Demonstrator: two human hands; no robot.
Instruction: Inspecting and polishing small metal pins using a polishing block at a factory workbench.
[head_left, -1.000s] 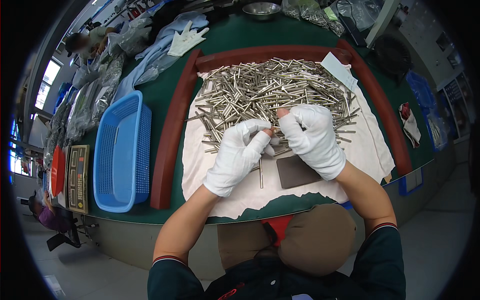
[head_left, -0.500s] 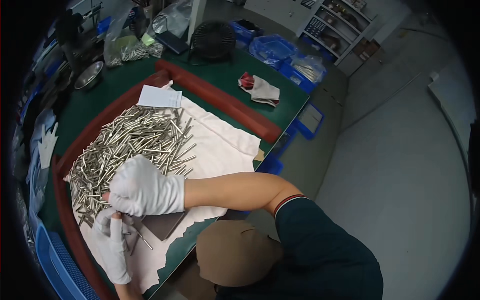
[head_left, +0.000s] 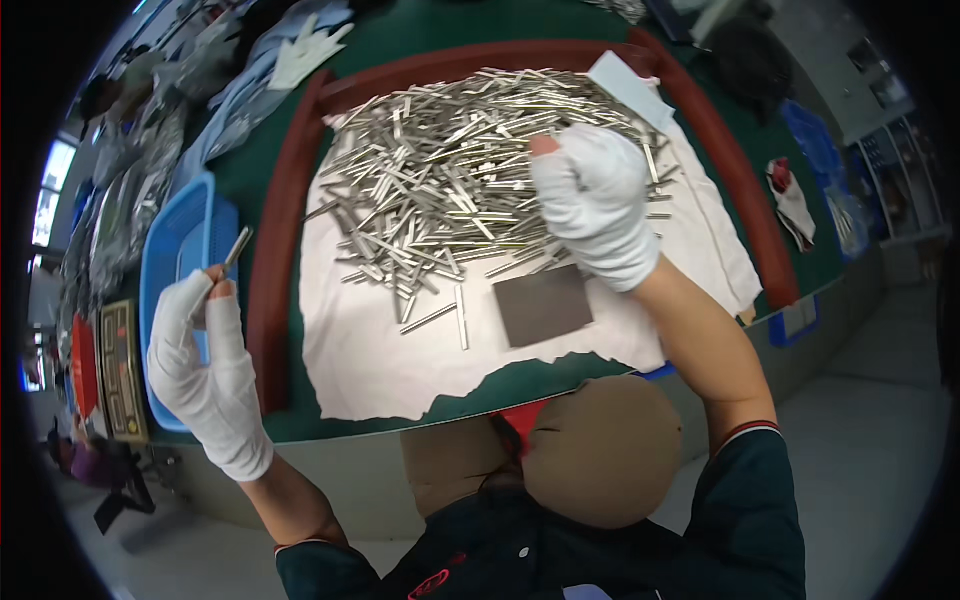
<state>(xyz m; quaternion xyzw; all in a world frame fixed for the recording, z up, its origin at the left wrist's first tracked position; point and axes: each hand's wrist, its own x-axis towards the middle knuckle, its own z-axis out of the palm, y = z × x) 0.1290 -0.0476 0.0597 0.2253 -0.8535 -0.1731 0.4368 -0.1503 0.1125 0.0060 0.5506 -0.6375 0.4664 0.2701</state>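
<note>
A white fingertip-cut glove covers my left hand point(head_left: 208, 370), which pinches a short metal pin point(head_left: 238, 248) upright between thumb and fingers. That hand is over the right side of a blue plastic basket point(head_left: 165, 260). My right hand point(head_left: 597, 200), gloved the same way, is curled above the right part of a big heap of metal pins point(head_left: 450, 190); whatever is inside its fingers is hidden. The heap lies on a pale pink cloth point(head_left: 370, 370). Two loose pins lie in front of the heap, left of a dark grey flat plate point(head_left: 545, 308).
Dark red padded bars point(head_left: 275, 290) border the cloth at left, back and right on a green table point(head_left: 480, 395). A white paper point(head_left: 632, 90) lies on the heap's far right. Beyond the right bar is a glove point(head_left: 792, 205). A gold-framed panel point(head_left: 122, 370) stands left of the basket.
My view has swung left. My left hand has moved from beside the heap out to the basket, carrying a pin. My right hand has come away from the left hand, over the heap's right part.
</note>
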